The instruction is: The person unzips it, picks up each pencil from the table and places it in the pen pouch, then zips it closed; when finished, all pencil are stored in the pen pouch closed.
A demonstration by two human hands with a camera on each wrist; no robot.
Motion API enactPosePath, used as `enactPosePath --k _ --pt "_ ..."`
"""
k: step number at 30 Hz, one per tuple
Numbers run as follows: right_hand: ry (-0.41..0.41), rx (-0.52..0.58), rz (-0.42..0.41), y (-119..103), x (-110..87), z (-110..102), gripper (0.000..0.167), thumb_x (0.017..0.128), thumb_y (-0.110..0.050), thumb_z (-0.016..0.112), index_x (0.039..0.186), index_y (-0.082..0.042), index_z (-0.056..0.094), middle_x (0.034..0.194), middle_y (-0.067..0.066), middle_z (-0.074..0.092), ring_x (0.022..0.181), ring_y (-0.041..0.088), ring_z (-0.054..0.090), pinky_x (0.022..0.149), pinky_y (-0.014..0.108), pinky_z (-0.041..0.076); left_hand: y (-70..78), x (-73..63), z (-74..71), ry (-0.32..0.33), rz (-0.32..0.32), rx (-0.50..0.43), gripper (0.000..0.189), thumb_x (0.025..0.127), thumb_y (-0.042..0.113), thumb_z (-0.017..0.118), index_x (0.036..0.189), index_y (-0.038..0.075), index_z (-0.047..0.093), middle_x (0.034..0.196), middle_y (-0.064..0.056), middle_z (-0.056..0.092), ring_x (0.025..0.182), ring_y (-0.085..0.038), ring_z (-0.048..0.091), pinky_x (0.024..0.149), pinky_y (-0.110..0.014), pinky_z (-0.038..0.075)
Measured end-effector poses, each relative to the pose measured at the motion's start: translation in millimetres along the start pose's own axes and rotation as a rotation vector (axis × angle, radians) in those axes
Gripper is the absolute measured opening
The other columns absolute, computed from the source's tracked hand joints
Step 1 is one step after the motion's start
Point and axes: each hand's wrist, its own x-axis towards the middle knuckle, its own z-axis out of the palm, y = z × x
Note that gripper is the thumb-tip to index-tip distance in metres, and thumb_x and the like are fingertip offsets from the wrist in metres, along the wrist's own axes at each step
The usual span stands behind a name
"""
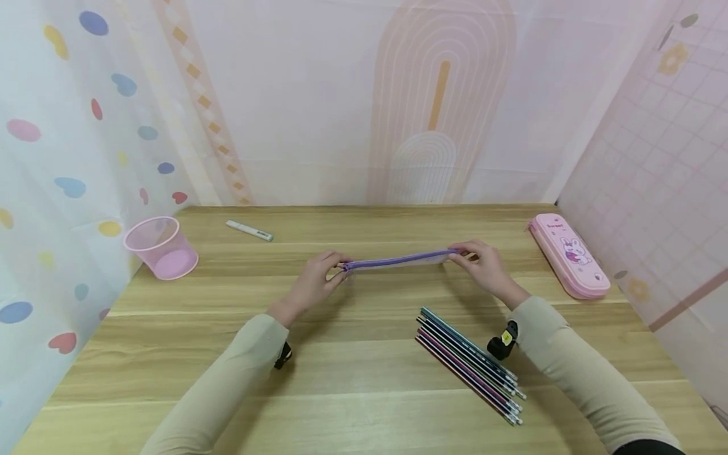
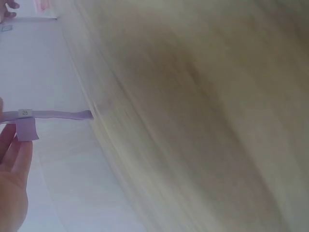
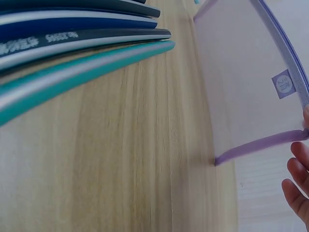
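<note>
A see-through zip pouch (image 1: 400, 260) with purple edging is held upright over the middle of the table, its zip edge uppermost. My left hand (image 1: 315, 278) pinches the top left corner between thumb and fingers. At the opposite corner, my right hand (image 1: 483, 268) pinches the zip's end. A purple fabric loop (image 2: 27, 129) lies by the left fingers in the left wrist view. The right wrist view shows the pouch's pale panel (image 3: 241, 82) and a small square label (image 3: 284, 84). Below the right hand lies a bundle of pencils (image 1: 467, 366), silvery ends toward me.
A pink see-through cup (image 1: 170, 256) stands at the table's left edge. Near the back left lies a slim white stick-shaped item (image 1: 249, 230). A pink pencil case (image 1: 570, 253) with a rabbit picture is at the right. Printed curtains (image 1: 307, 101) surround the wooden table (image 1: 364, 404).
</note>
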Motion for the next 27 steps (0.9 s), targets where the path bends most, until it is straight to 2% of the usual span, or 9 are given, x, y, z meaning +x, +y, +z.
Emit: enactPosePath --k 5,9,12,15,17,19,22,24,27 --pt "0.037 0.021 0.033 0.5 -0.7 -3.2 0.029 0.085 -0.020 0.060 0.109 -0.006 0.062 0.100 0.014 0.062 0.090 0.023 0.055 0.075 0.039 0.050 1.0 3.5 0.9 0.033 -0.034 -0.097 0.021 0.081 0.003 0.061 0.102 0.001 0.061 0.097 -0.011 0.065 0.089 -0.021 0.062 0.078 -0.030 0.054" --pt "0.120 0.046 0.032 -4.1 1.5 -3.3 0.036 0.082 -0.019 0.063 0.115 -0.005 0.058 0.101 0.016 0.061 0.093 0.026 0.055 0.077 0.042 0.050 2.1 3.5 2.0 0.064 -0.131 -0.200 0.021 0.082 0.001 0.059 0.103 -0.001 0.060 0.101 -0.014 0.064 0.094 -0.024 0.061 0.083 -0.031 0.053" --pt "0.228 0.074 0.014 -18.0 5.3 -1.4 0.037 0.080 -0.019 0.066 0.113 -0.005 0.058 0.099 0.016 0.062 0.091 0.022 0.055 0.077 0.038 0.050 2.1 3.9 1.0 0.084 -0.205 -0.268 0.021 0.082 0.001 0.058 0.103 -0.002 0.060 0.103 -0.017 0.063 0.097 -0.027 0.061 0.086 -0.032 0.051" --pt "0.291 0.172 -0.011 -42.8 10.1 5.7 0.032 0.078 -0.017 0.067 0.107 -0.003 0.062 0.094 0.016 0.064 0.084 0.014 0.057 0.073 0.028 0.052 2.6 3.5 -0.9 0.106 -0.241 -0.306 0.020 0.083 0.000 0.057 0.103 -0.002 0.060 0.104 -0.018 0.062 0.098 -0.029 0.060 0.087 -0.034 0.051" --pt "0.273 0.240 -0.042 -61.5 13.9 15.0 0.029 0.078 -0.014 0.068 0.102 -0.001 0.063 0.091 0.016 0.064 0.079 0.010 0.057 0.070 0.022 0.052 3.2 3.6 -1.8 0.121 -0.242 -0.302 0.020 0.082 -0.001 0.058 0.102 -0.002 0.060 0.103 -0.018 0.063 0.098 -0.029 0.060 0.086 -0.034 0.051" --pt "0.217 0.268 -0.092 -78.5 17.2 28.0 0.027 0.077 -0.013 0.068 0.100 0.000 0.064 0.088 0.016 0.065 0.076 0.009 0.058 0.068 0.020 0.052 3.7 4.2 -2.1 0.134 -0.231 -0.300 0.020 0.081 -0.002 0.059 0.100 -0.002 0.060 0.102 -0.018 0.063 0.096 -0.029 0.061 0.085 -0.035 0.052" --pt "0.101 0.216 -0.162 -98.8 18.7 50.9 0.028 0.076 -0.016 0.069 0.100 -0.002 0.064 0.085 0.014 0.065 0.074 0.011 0.059 0.066 0.022 0.053 4.5 5.3 -0.5 0.138 -0.203 -0.286 0.020 0.080 -0.003 0.059 0.100 -0.002 0.061 0.101 -0.018 0.063 0.094 -0.029 0.062 0.083 -0.035 0.053" --pt "0.053 0.153 -0.190 -108.4 18.2 67.1 0.031 0.076 -0.020 0.070 0.101 -0.004 0.064 0.084 0.012 0.065 0.072 0.014 0.061 0.064 0.023 0.054 5.3 6.1 1.4 0.135 -0.186 -0.290 0.020 0.081 -0.002 0.059 0.100 -0.002 0.061 0.101 -0.018 0.063 0.093 -0.029 0.062 0.082 -0.035 0.053" --pt "0.004 0.101 -0.157 -119.7 15.9 88.9 0.036 0.076 -0.026 0.070 0.104 -0.005 0.063 0.086 0.012 0.065 0.072 0.017 0.063 0.064 0.026 0.055 6.7 6.8 4.2 0.140 -0.168 -0.295 0.019 0.082 0.001 0.059 0.101 -0.002 0.060 0.100 -0.018 0.064 0.092 -0.029 0.062 0.081 -0.036 0.053"
